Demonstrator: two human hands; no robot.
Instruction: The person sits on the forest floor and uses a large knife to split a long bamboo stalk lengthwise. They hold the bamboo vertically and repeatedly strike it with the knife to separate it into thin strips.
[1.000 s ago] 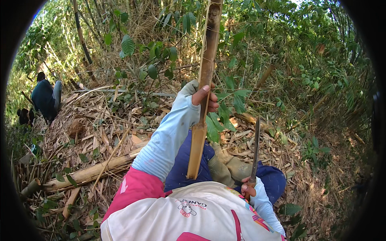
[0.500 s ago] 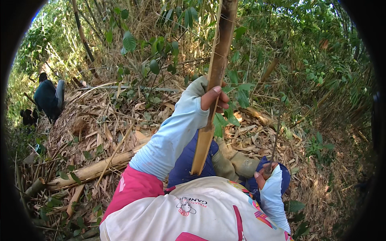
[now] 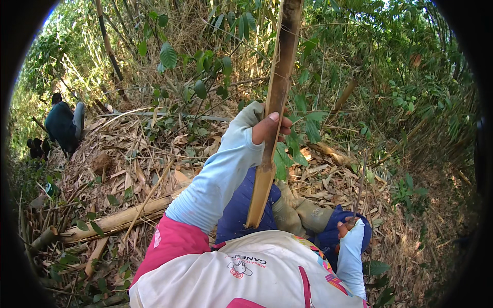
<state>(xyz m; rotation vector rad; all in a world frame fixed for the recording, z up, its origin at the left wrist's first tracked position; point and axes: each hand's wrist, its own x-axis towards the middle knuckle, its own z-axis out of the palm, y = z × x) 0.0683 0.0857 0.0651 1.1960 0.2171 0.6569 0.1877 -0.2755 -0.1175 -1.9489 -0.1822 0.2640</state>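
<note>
My left hand (image 3: 271, 127) grips a long split bamboo piece (image 3: 281, 77), thumb in front and fingertips round its right edge. The piece stands nearly upright, its dark hollow side facing me. Its pale lower end reaches down by my blue trousers, and its top runs out of view. Lower right, my right hand (image 3: 347, 226) is closed round the lower end of a long, thin, dark blade (image 3: 361, 187), which looks like a machete seen nearly edge-on. The blade points up and away, apart from the bamboo. Its grip is mostly hidden in my fingers.
A thick bamboo pole (image 3: 120, 219) lies on dry leaves to the left. Muddy boots (image 3: 313, 214) are between my knees. A leafy green plant (image 3: 312, 128) grows just behind the bamboo piece. A person in dark clothes (image 3: 62, 126) is far left. Dense bamboo thicket (image 3: 380, 56) stands behind.
My right hand and the blade have shifted slightly right and down, and the blade stands a little more tilted. My left hand keeps its hold on the bamboo piece, nearly still.
</note>
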